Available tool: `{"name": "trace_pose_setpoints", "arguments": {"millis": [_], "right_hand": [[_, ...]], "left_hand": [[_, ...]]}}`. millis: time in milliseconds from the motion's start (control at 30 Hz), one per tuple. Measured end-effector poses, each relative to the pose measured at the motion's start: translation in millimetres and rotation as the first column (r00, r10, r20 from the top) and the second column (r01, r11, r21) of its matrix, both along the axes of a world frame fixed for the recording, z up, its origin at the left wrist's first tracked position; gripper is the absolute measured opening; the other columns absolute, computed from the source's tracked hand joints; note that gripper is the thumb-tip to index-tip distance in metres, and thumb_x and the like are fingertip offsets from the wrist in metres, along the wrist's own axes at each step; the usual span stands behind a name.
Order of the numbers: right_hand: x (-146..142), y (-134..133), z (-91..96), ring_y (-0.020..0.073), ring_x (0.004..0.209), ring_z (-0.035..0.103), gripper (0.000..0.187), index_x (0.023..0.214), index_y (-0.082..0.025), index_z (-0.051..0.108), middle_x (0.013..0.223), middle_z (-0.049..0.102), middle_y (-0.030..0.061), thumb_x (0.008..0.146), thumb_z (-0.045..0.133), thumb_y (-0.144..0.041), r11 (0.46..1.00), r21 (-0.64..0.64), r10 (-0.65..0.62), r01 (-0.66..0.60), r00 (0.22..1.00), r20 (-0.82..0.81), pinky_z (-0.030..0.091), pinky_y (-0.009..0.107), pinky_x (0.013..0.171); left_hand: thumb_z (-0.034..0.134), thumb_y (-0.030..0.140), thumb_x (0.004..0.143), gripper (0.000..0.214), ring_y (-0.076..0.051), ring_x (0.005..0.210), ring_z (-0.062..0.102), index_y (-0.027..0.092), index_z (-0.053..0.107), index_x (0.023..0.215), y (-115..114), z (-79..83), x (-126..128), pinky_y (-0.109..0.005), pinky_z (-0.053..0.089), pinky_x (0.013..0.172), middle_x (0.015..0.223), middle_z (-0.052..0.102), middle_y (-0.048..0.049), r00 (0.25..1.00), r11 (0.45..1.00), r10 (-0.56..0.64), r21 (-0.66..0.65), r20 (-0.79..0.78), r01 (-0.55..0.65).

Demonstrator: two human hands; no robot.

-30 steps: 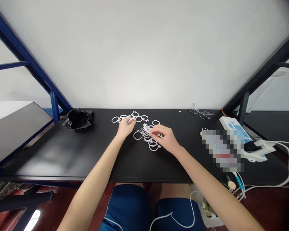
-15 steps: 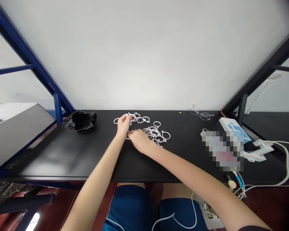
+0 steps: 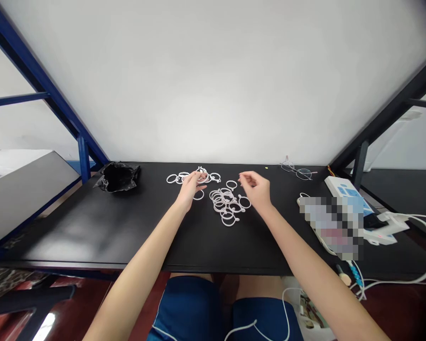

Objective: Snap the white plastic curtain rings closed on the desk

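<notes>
Many white plastic rings (image 3: 227,204) lie in a loose pile on the black table (image 3: 74,227), a little behind its middle. A second group, a row of rings (image 3: 177,178), lies further back, near the wall. Our left hand (image 3: 190,187) rests with its fingertips on the right end of this row. We cannot tell if the fingers pinch a ring or only touch it. One single ring (image 3: 199,195) lies just beside this hand. Our right hand (image 3: 257,190) hovers right of the pile, fingers loosely curled, with nothing visible between them. A black bag (image 3: 118,176) lies far left, eyeglasses (image 3: 298,170) far right.
</notes>
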State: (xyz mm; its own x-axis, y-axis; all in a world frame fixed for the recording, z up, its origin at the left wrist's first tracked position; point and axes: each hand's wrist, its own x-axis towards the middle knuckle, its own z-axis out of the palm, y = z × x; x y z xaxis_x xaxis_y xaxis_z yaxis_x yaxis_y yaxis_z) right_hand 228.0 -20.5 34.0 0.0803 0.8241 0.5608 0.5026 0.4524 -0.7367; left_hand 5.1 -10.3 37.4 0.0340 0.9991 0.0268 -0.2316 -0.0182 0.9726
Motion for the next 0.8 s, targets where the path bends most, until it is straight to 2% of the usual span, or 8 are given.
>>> {"name": "trace_pose_setpoints", "arguments": {"millis": [67,100,233,367,533,633,700,800], "right_hand": [[14,10,-5.2,0.0191,0.074,0.068,0.021,0.095,-0.016,0.066,0.082,0.072,0.0072,0.086,0.050,-0.025,0.993,-0.091,-0.076,0.073,0.997,-0.027,0.055,0.032,0.070],[18,13,-7.7,0.0202,0.079,0.069,0.022,0.096,-0.016,0.067,0.085,0.073,0.0077,0.084,0.049,-0.021,0.990,-0.123,-0.068,0.072,0.997,0.038,0.055,0.034,0.075],[20,16,-15.7,0.0223,0.097,0.067,0.033,0.100,-0.018,0.070,0.103,0.074,0.0085,0.081,0.045,-0.008,0.978,-0.208,0.072,-0.008,0.950,0.305,0.050,0.040,0.091],[17,13,-20.0,0.0244,0.110,0.059,0.039,0.089,-0.021,0.074,0.106,0.073,0.0054,0.077,0.043,0.000,0.974,-0.226,0.126,-0.021,0.879,0.460,0.044,0.044,0.098],[19,12,-16.1,0.0243,0.098,0.060,0.038,0.070,-0.020,0.072,0.097,0.073,0.0055,0.077,0.041,0.000,0.973,-0.229,0.125,-0.005,0.851,0.511,0.045,0.042,0.091],[15,7,-7.2,0.0234,0.092,0.061,0.030,0.065,-0.020,0.066,0.092,0.072,0.0057,0.077,0.044,-0.004,0.992,-0.123,0.068,-0.014,0.893,0.445,0.045,0.040,0.087],[7,0,-0.5,0.0215,0.087,0.062,0.022,0.070,-0.020,0.064,0.087,0.072,0.0053,0.081,0.047,-0.011,0.999,-0.038,0.036,-0.026,0.957,0.288,0.046,0.035,0.082],[-7,-14,6.7,0.0162,0.065,0.061,0.016,0.079,-0.020,0.058,0.070,0.065,0.0017,0.089,0.049,-0.029,0.990,-0.079,0.127,-0.120,0.987,0.096,0.046,0.027,0.065]], "left_hand": [[0.062,0.046,0.077,0.030,-0.023,0.109,0.061,0.016,0.061,0.076,-3,0.6,4,-0.034,0.051,0.086,0.117,0.063,-0.0089,0.998,0.998,-0.067,-0.020,0.017,0.067],[0.063,0.046,0.077,0.030,-0.024,0.110,0.060,0.016,0.062,0.077,-5,1.0,5,-0.034,0.051,0.087,0.117,0.063,-0.0092,0.995,0.995,-0.093,-0.033,0.025,0.094],[0.069,0.045,0.075,0.030,-0.025,0.113,0.059,0.016,0.065,0.082,-8,1.3,7,-0.038,0.050,0.092,0.117,0.064,-0.0098,0.984,0.987,-0.145,-0.056,0.100,0.152],[0.073,0.045,0.073,0.032,-0.026,0.114,0.060,0.017,0.064,0.083,-6,-0.6,5,-0.039,0.050,0.094,0.121,0.064,-0.0105,0.980,0.988,-0.115,-0.083,0.162,0.130],[0.074,0.046,0.072,0.032,-0.025,0.115,0.058,0.017,0.063,0.080,-5,-3.3,5,-0.040,0.049,0.094,0.118,0.066,-0.0097,0.984,0.988,-0.110,-0.093,0.137,0.124],[0.073,0.044,0.074,0.029,-0.024,0.116,0.057,0.017,0.066,0.081,-7,-5.3,7,-0.038,0.048,0.095,0.117,0.065,-0.0085,0.981,0.982,-0.169,-0.069,0.094,0.176],[0.072,0.043,0.075,0.028,-0.023,0.113,0.058,0.017,0.068,0.083,-9,-7.1,11,-0.037,0.049,0.094,0.116,0.065,-0.0083,0.978,0.978,-0.204,-0.033,0.033,0.205],[0.073,0.042,0.074,0.027,-0.022,0.103,0.060,0.015,0.070,0.080,-12,-10.7,18,-0.036,0.051,0.088,0.109,0.065,-0.0092,0.972,0.972,-0.189,0.115,-0.139,0.205]]}}
